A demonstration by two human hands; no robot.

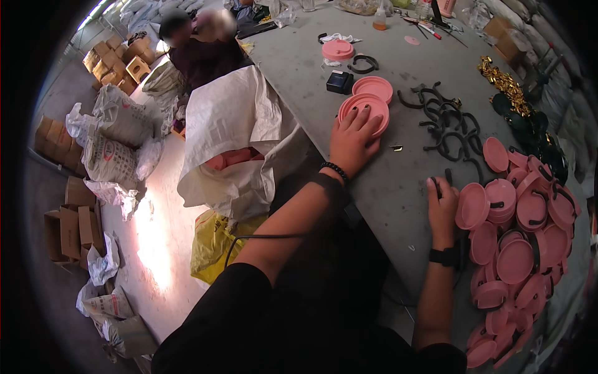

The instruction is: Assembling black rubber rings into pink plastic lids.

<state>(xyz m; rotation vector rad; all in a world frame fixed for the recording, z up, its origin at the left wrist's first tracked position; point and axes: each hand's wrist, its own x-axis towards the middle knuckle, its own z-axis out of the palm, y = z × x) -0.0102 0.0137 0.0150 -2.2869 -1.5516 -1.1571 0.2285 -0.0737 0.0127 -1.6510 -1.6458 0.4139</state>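
My left hand (354,144) rests with its fingers stretched over a shallow pink round lid (375,103), which overlaps a second pink round piece (380,86) just beyond it. Closer to the table's near side, my right hand (443,210) is closed around a thin black curved strip (448,175); only its end shows above the fingers. Several loose black curved strips (445,118) lie tangled between the hands and the far side. To the right is a heap of pink round lids (516,260), some with black strips attached.
A small black box (339,81) and another pink lid (338,50) lie beyond my left hand. Gold clips (503,86) are piled at the right. A white woven sack (230,106) with pink pieces inside stands against the table's left edge. Another person (202,56) sits farther back.
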